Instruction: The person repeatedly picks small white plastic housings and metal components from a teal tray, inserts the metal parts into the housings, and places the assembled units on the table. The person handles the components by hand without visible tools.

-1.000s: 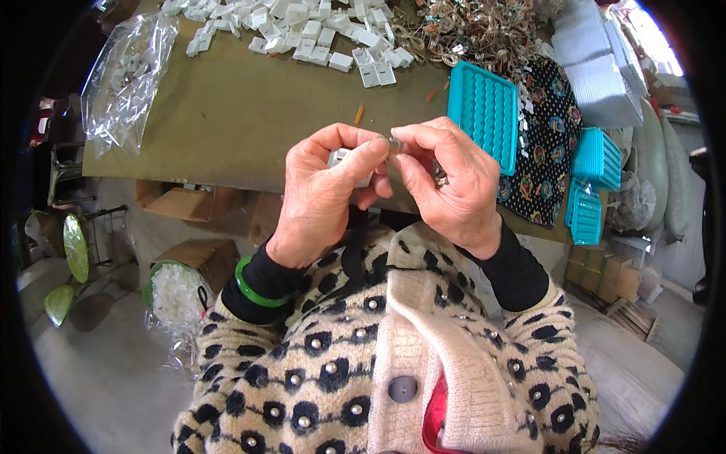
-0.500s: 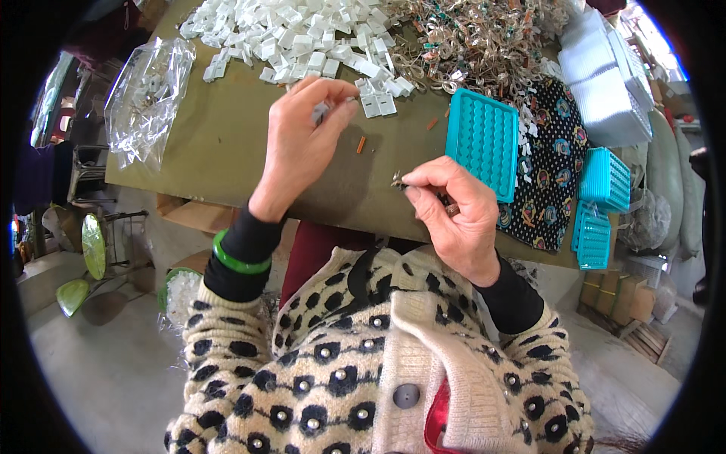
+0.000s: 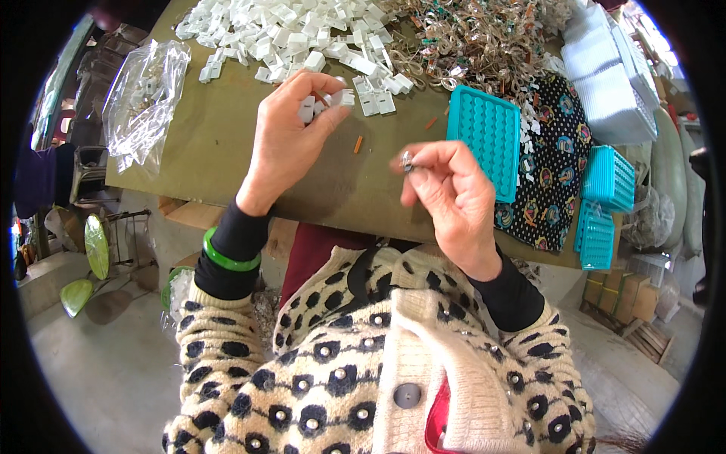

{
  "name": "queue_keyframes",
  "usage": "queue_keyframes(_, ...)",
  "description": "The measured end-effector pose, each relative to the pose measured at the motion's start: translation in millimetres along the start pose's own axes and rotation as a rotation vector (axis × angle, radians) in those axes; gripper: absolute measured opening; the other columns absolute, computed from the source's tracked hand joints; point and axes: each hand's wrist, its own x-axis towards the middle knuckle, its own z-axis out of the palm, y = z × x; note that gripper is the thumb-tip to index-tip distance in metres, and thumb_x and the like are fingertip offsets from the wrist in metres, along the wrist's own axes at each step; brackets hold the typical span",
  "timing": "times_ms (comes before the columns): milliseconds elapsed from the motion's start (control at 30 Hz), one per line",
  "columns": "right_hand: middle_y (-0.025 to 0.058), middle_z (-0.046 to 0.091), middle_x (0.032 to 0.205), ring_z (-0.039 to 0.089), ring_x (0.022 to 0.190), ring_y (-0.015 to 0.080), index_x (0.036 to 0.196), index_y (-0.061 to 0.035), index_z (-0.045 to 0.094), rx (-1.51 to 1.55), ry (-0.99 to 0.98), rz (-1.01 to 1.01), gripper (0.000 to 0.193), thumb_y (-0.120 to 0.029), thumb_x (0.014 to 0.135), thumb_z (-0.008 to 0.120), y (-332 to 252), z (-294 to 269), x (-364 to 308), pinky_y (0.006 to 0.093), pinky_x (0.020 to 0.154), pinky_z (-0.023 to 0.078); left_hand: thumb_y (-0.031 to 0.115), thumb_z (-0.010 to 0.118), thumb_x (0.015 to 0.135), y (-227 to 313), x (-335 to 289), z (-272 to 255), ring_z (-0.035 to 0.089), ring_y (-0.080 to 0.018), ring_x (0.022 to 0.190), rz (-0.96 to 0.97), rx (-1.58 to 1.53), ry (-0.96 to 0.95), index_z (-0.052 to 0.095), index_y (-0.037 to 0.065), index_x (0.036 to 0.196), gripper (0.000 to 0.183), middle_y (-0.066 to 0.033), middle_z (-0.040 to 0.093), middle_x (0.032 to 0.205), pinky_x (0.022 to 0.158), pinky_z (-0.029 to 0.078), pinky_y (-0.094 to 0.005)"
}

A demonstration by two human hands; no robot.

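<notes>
My left hand [image 3: 286, 140] is closed around small white plastic pieces [image 3: 342, 98], just in front of a large heap of similar white pieces [image 3: 302, 38]. Between the thumb and fingers of my right hand [image 3: 454, 200] is a small shiny metallic part [image 3: 407, 161]; its exact kind is too small to make out. A turquoise tray [image 3: 484, 144] with rows of hollows lies beyond my right hand. Two joined white pieces [image 3: 374, 98] lie near my left fingertips. A short orange-brown stick [image 3: 358, 144] rests on the olive tabletop [image 3: 340, 185] between my hands.
A tangled heap of clear, coiled parts [image 3: 476, 45] covers the back right. Stacked white trays [image 3: 609, 83] and turquoise trays [image 3: 609, 178] stand at the right, beside a patterned black cloth [image 3: 556, 166]. A clear plastic bag [image 3: 144, 106] lies at the left edge.
My left hand has turned slightly, and white pieces now show at its fingertips. My right hand has risen a little with the small metallic part, its fingers blurred.
</notes>
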Motion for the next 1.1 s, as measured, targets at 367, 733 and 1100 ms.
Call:
queue_keyframes(367,0.0111,0.066,0.102,0.062,0.091,0.0240,0.096,-0.0028,0.058,-0.389,-0.040,-0.417,0.015,0.006,0.086,0.063,5,3,14,0.0328,0.079,0.051,0.003,0.069,0.090,37,-40,24,0.065,-0.0131,0.082,-0.499,-1.121,0.050,0.066,-0.001,0.108,0.019,-0.0108,0.068,0.104,0.062,0.054,-0.0257)
queue_keyframes(733,0.0117,0.063,0.096,0.060,0.088,0.0276,0.095,-0.0030,0.061,-0.528,-0.112,-0.513,0.017,0.008,0.083,0.065,-2,6,20,0.0343,0.078,0.050,-0.001,0.070,0.087,23,-54,19,0.069,-0.0208,0.090,-0.698,-1.298,-0.107,0.061,-0.004,0.118,0.033,-0.0150,0.069,0.107,0.079,0.059,-0.0330)
queue_keyframes(1100,0.0070,0.062,0.101,0.059,0.073,0.0075,0.103,0.0009,0.059,-0.131,0.044,-0.031,0.012,-0.001,0.092,0.065,-9,14,8,0.0201,0.065,0.049,0.005,0.070,0.087,23,-60,23,0.070,-0.0217,0.085,-0.614,-1.390,-0.083,0.062,-0.001,0.120,0.035,-0.0158,0.069,0.109,0.069,0.059,-0.0309)
